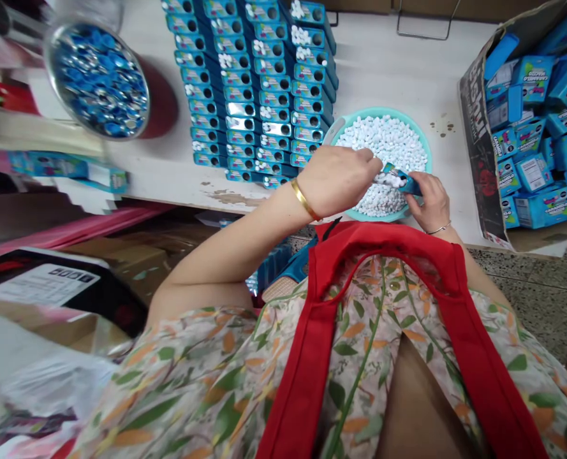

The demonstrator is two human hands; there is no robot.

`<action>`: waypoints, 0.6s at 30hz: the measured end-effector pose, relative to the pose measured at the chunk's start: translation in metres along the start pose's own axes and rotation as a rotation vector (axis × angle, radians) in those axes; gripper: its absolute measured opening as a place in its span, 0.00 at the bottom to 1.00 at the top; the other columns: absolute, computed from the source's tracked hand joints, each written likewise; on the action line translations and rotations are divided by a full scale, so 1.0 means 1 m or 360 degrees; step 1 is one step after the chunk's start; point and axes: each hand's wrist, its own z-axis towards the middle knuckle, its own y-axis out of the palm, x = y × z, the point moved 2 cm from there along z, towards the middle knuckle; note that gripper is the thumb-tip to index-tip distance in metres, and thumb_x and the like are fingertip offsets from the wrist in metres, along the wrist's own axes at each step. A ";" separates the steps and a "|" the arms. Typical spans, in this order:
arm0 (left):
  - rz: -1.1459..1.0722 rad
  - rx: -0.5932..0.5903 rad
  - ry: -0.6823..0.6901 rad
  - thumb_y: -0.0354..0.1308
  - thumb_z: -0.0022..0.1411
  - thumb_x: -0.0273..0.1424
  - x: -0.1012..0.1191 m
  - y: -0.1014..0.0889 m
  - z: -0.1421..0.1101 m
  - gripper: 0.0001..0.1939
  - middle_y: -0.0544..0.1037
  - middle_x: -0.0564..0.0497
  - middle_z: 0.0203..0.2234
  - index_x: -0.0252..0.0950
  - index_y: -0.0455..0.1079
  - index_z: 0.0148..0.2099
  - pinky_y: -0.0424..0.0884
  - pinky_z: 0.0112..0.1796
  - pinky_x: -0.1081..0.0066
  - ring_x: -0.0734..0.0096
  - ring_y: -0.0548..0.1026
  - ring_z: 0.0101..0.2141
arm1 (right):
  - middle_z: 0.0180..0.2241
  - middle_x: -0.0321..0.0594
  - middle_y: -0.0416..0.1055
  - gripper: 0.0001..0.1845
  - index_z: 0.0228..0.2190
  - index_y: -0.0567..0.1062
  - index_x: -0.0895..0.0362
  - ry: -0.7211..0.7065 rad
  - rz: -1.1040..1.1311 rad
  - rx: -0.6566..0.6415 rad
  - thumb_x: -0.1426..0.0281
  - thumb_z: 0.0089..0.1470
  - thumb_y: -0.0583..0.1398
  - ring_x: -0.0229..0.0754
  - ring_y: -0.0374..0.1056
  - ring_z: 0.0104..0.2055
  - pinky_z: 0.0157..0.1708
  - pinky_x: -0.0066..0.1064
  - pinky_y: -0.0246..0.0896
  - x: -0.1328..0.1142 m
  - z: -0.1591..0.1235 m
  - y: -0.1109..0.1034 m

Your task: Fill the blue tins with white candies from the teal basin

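Note:
My right hand [430, 203] grips a small blue box [402, 180] over a teal bowl [343, 127] filled with small white candies. My left hand [335, 178], a gold bangle on its wrist, is bunched with its fingertips pinched at the box's open top, where several white candies show. Both hands hover above the near half of the bowl. What the left fingertips hold is too small to name.
Rows of blue boxes [254, 89] with round holes, some filled with white pieces, lie on the white table [383, 64]. A metal bowl of blue caps [97, 80] sits at left. A cardboard carton of blue boxes [536, 121] stands at right.

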 end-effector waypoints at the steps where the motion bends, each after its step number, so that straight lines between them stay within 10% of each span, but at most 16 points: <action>1: 0.0030 -0.0015 0.0004 0.51 0.74 0.25 0.004 -0.003 0.000 0.16 0.83 0.42 0.43 0.34 0.80 0.54 0.75 0.44 0.61 0.56 0.83 0.43 | 0.57 0.52 0.80 0.25 0.62 0.75 0.53 0.0002 -0.0004 -0.0009 0.66 0.65 0.58 0.60 0.76 0.60 0.62 0.59 0.75 0.000 0.000 0.000; 9: -0.0022 0.0197 -0.0087 0.50 0.77 0.27 -0.007 0.014 -0.017 0.14 0.82 0.41 0.44 0.37 0.77 0.52 0.74 0.42 0.61 0.55 0.81 0.45 | 0.57 0.51 0.80 0.25 0.62 0.74 0.51 0.0005 -0.0029 -0.0027 0.64 0.66 0.58 0.59 0.75 0.60 0.63 0.59 0.75 0.005 0.001 0.001; 14: -0.0167 0.0095 -0.0571 0.55 0.75 0.31 -0.069 0.094 -0.028 0.11 0.82 0.39 0.51 0.38 0.75 0.55 0.75 0.47 0.57 0.49 0.80 0.50 | 0.58 0.51 0.79 0.26 0.63 0.73 0.52 0.0113 0.0107 0.0091 0.59 0.67 0.60 0.59 0.76 0.60 0.62 0.60 0.75 0.021 -0.007 -0.011; 18: -0.0398 -0.0111 -0.0669 0.53 0.76 0.29 -0.073 0.169 0.002 0.15 0.81 0.34 0.58 0.35 0.76 0.59 0.75 0.54 0.54 0.44 0.79 0.59 | 0.56 0.51 0.78 0.28 0.62 0.72 0.52 0.0236 0.0213 0.0244 0.55 0.66 0.62 0.58 0.76 0.58 0.60 0.60 0.76 0.034 -0.014 -0.019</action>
